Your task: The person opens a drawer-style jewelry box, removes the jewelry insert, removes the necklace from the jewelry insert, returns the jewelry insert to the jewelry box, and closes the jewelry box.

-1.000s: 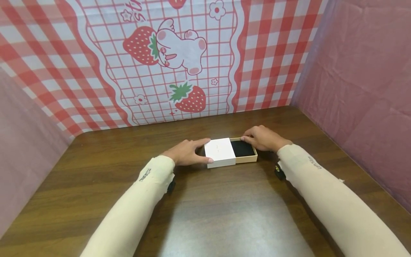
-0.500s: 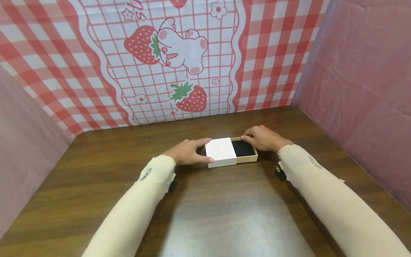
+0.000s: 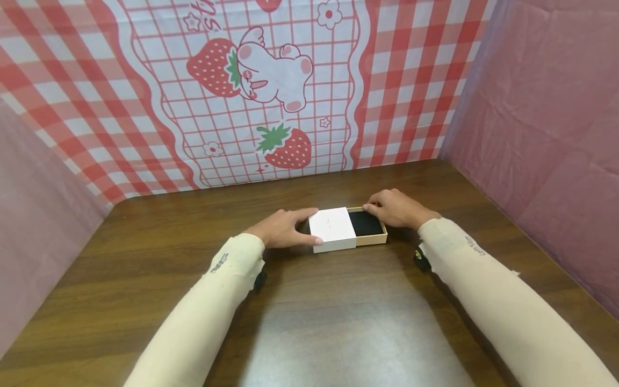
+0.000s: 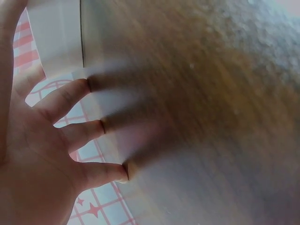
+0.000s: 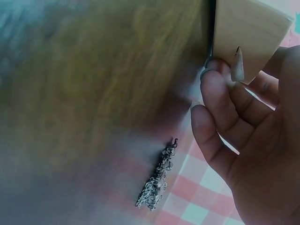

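In the head view a white box sleeve [image 3: 331,230] lies on the table, with a cream drawer [image 3: 371,240] partly slid out of its right end. Inside the drawer sits a black insert [image 3: 366,223]. My left hand [image 3: 278,230] holds the sleeve's left end between thumb and forefinger; its other fingers are spread, tips at the tabletop in the left wrist view. With thumb and fingers my right hand [image 3: 397,208] pinches the drawer's far right corner. A small pale tab [image 5: 237,68] sticks out of the drawer's end in the right wrist view.
Beside my right hand's fingers a silver chain [image 5: 154,183] lies bunched on the table, visible only in the right wrist view. A checked strawberry cloth [image 3: 329,145] hangs along the wooden table's [image 3: 309,322] back edge. Pink cloth [image 3: 541,134] stands at the right side.
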`<state>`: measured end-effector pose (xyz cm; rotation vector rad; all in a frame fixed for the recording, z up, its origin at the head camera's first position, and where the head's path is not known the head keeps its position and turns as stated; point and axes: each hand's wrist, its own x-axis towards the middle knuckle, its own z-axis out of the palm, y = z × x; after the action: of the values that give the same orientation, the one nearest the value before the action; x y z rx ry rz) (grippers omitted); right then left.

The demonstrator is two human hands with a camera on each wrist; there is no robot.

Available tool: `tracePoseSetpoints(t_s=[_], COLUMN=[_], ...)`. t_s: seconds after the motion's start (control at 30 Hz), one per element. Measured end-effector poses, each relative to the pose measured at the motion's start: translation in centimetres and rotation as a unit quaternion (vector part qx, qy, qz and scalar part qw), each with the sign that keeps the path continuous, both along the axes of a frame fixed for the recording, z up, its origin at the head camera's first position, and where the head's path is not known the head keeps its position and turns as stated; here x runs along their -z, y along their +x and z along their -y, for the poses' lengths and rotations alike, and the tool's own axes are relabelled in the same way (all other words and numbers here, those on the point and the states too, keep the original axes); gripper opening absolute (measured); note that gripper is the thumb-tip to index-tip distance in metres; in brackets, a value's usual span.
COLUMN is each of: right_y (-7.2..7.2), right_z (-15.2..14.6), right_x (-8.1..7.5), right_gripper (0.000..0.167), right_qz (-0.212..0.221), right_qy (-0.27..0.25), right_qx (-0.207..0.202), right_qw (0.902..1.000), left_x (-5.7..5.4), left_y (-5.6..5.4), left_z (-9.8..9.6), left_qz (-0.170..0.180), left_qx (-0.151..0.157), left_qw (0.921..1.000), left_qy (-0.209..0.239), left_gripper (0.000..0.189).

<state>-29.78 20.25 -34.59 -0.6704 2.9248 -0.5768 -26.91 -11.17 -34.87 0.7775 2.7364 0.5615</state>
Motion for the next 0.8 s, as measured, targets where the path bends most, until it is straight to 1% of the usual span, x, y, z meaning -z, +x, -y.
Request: tracePoseSetpoints(t_s=[0.17,0.4,0.53,0.8], right_y=[0.01,0.07,0.19,0.34], right_z=[0.10,0.02,0.19,0.45], right_x=[0.06,0.13,0.13,0.16], right_gripper=[0.033,0.032,0.032,0.032], right_qz=[-0.006,0.005,0.006,0.019], right_qy=[-0.006,-0.030,-0.036,-0.041], right_qx=[-0.003,-0.004,-0.009,-0.004], right_qw=[1.0000,0.9995,0.9993,0.9990], left_x=[0.06,0.09,0.14,0.12], left_y=[0.00,-0.04,-0.07,-0.03], left_z=[0.09,0.04,0.04,-0.03], left_qz=[-0.002,-0.001,-0.001,0.002], left_qx=[-0.002,0.002,0.000,-0.002], left_qw=[1.0000,1.0000,1.0000,1.0000], left_qy=[0.002,0.004,0.003,0.001], left_gripper=[0.096,0.097,0.097,0.097])
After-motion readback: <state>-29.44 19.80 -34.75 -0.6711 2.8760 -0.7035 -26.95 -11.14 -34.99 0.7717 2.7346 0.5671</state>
